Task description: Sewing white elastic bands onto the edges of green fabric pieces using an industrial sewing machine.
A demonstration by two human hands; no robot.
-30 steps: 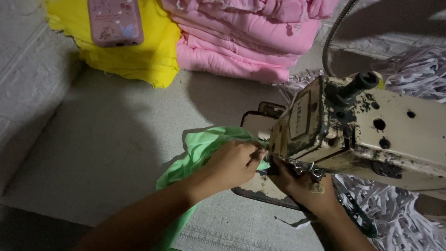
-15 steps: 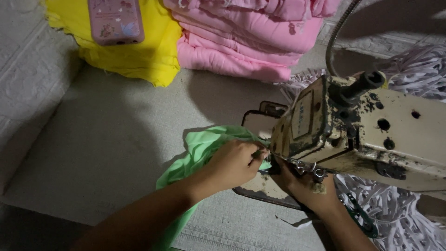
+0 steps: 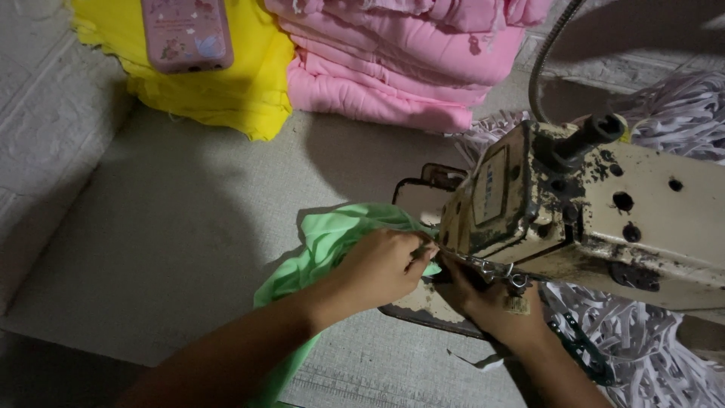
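A worn cream sewing machine point(image 3: 589, 204) stands at the right of the table. A light green cloth point(image 3: 325, 242) lies bunched in front of its head. My left hand point(image 3: 381, 268) rests on the green cloth with its fingers pinched at the cloth's edge right by the needle area. My right hand point(image 3: 491, 306) lies under the machine head, on the plate beside the presser foot, its fingertips hidden by the machine. Whether the right hand grips the cloth cannot be seen.
A stack of folded pink cloth point(image 3: 400, 60) and a yellow cloth point(image 3: 226, 83) lie at the back, with a pink-cased phone point(image 3: 185, 34) on the yellow one. White patterned trim point(image 3: 642, 355) is heaped at the right. A grey table top point(image 3: 166, 227) spreads left.
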